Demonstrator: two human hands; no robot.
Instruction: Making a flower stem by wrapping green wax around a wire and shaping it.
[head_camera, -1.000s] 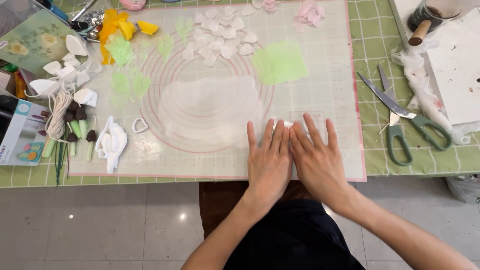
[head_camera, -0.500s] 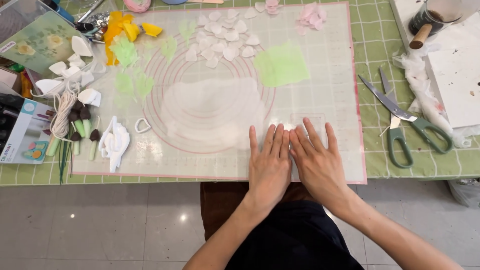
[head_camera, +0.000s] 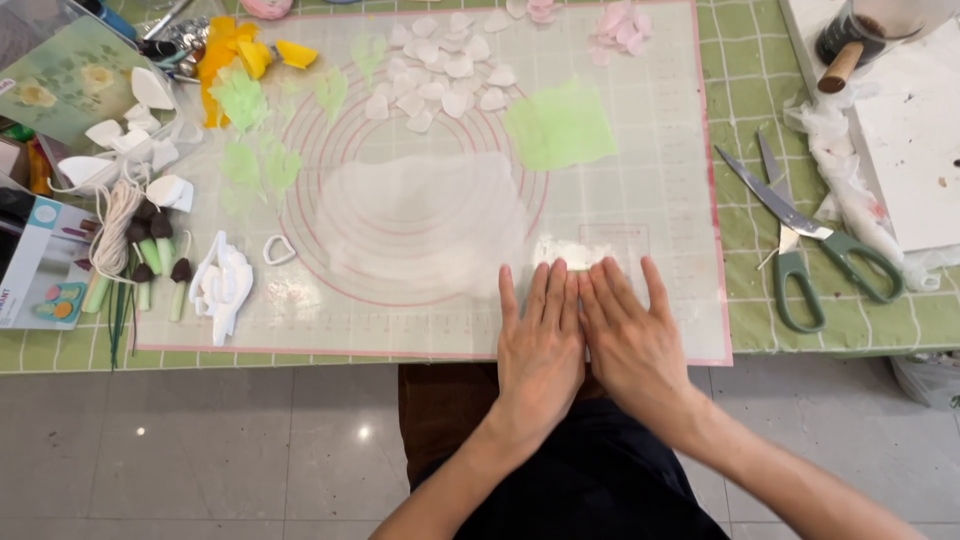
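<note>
Translucent baking mat (head_camera: 640, 200) covers the green-checked counter (head_camera: 760, 340); both hands lie flat on its near edge, side by side, fingers spread, gripping nothing: left hand (head_camera: 541, 345), right hand (head_camera: 630, 340). Just beyond the fingertips sits a white powdery patch (head_camera: 565, 250). Green-handled scissors (head_camera: 805, 240) lie right; white petals (head_camera: 445, 65) cluster farther back.

left hand (head_camera: 540, 345) | right hand (head_camera: 632, 345) | both slid slightly nearer the mat's (head_camera: 640, 180) front edge
</note>
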